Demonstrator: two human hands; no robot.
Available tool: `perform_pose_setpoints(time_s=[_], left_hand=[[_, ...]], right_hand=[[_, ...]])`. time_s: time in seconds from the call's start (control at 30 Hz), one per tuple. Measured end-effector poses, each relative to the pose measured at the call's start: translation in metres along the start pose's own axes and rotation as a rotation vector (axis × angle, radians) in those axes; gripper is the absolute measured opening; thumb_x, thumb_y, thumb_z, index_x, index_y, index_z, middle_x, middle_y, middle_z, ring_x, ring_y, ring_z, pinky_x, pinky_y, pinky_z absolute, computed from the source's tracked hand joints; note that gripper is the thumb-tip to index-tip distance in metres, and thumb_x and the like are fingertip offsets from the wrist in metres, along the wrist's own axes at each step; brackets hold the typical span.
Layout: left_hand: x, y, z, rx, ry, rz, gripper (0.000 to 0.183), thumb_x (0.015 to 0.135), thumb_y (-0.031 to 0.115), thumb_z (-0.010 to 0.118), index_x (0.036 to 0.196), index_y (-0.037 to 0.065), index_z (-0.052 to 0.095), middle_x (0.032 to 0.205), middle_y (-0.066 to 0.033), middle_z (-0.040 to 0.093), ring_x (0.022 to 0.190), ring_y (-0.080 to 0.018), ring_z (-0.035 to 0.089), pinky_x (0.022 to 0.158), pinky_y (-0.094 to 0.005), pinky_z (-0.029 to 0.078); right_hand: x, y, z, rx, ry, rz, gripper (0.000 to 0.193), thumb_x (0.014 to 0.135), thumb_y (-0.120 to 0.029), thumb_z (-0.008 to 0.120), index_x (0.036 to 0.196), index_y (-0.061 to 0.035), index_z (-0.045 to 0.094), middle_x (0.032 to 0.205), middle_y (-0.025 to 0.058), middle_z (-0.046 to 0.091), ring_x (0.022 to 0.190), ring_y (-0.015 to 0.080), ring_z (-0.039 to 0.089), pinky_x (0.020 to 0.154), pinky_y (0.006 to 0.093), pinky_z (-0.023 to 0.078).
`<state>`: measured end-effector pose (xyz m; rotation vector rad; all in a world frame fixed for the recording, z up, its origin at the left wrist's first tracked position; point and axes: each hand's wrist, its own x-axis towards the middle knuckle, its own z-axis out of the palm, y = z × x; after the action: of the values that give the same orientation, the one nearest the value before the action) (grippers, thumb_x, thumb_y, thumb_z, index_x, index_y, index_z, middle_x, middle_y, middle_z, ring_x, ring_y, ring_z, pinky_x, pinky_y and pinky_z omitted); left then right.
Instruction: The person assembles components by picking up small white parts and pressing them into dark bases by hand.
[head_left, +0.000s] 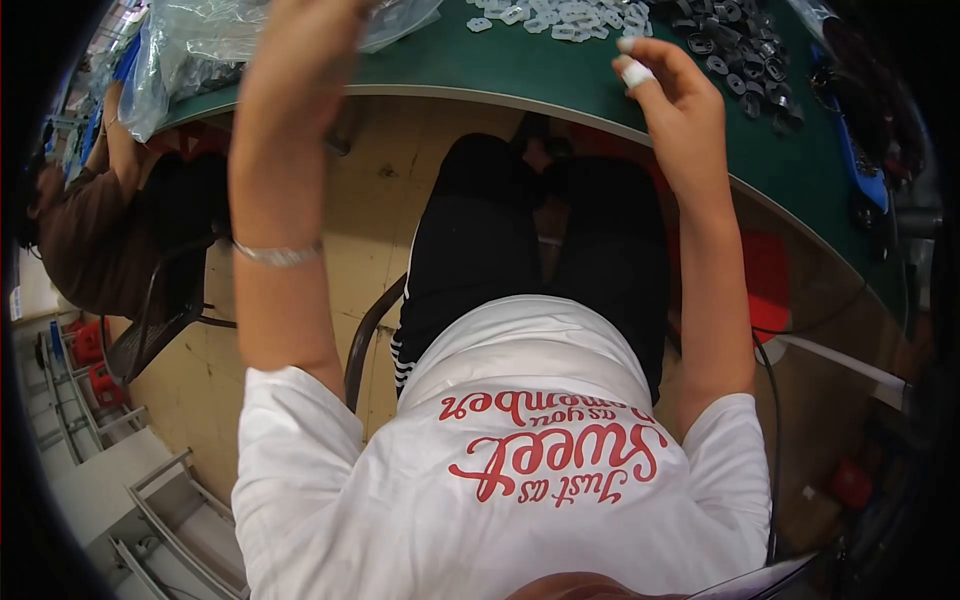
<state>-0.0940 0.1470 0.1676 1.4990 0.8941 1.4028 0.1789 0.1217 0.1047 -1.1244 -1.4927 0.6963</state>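
Observation:
My left hand (318, 22) is raised at the top edge, over the table's near side and next to clear plastic bags (205, 45). Its fingers are cut off and blurred, so what it holds, if anything, does not show. Above the table's front edge is my right hand (690, 100), thumb and forefinger curved with a small gap between their tips. Both tips wear white coverings, and nothing shows between them. Just beyond it lie a pile of small translucent white plastic parts (570, 18) and a pile of black ring-like parts (745, 50).
The green table (470, 70) curves across the top. A blue tray (862, 165) with dark contents stands at the right. Another person (95, 220) sits at the left. A red stool (768, 280) and a cable (772, 430) are beside my right arm.

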Motion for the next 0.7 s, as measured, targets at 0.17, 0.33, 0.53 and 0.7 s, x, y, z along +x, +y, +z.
perform_pose_setpoints(time_s=[0.17,0.33,0.53,0.7], left_hand=[[-0.092,-0.033,0.073,-0.606,-0.083,-0.538,0.038,0.088,-0.003,0.058,0.124,-0.004,0.046,0.111,-0.0136,0.054,0.106,-0.0289,0.061,0.09,-0.0363,0.055],[-0.14,-0.064,0.092,-0.597,-0.042,-0.82,0.024,0.091,0.005,0.058,0.113,-0.004,0.057,0.112,-0.0153,0.06,0.108,-0.0264,0.061,0.088,-0.0284,0.056],[-0.16,-0.086,0.093,-0.818,-0.023,-0.922,0.025,0.094,0.007,0.053,0.115,-0.007,0.054,0.112,-0.016,0.059,0.112,-0.0271,0.059,0.092,-0.0304,0.054],[-0.173,-0.106,0.091,-0.897,-0.02,-0.9,0.026,0.093,0.006,0.054,0.116,-0.006,0.053,0.116,-0.0165,0.057,0.112,-0.0278,0.058,0.094,-0.0324,0.052]], right_hand=[[0.023,-0.019,0.036,-0.536,0.052,-0.384,0.009,0.079,-0.009,0.062,0.086,-0.0039,0.065,0.082,0.0166,0.059,0.083,0.0354,0.059,0.073,0.0427,0.049],[0.028,-0.004,0.038,-0.731,-0.02,-0.46,0.009,0.079,-0.008,0.062,0.087,-0.0038,0.064,0.082,0.0162,0.059,0.084,0.0349,0.06,0.074,0.0429,0.048],[0.021,-0.007,0.031,-0.586,0.004,-0.478,0.012,0.079,-0.007,0.063,0.091,-0.0048,0.062,0.092,0.0173,0.059,0.087,0.0358,0.059,0.075,0.0418,0.048],[-0.035,-0.017,0.02,-0.151,-0.069,-0.077,0.015,0.091,-0.003,0.054,0.105,-0.0011,0.06,0.091,0.0071,0.066,0.078,0.0114,0.063,0.069,0.0243,0.051]])
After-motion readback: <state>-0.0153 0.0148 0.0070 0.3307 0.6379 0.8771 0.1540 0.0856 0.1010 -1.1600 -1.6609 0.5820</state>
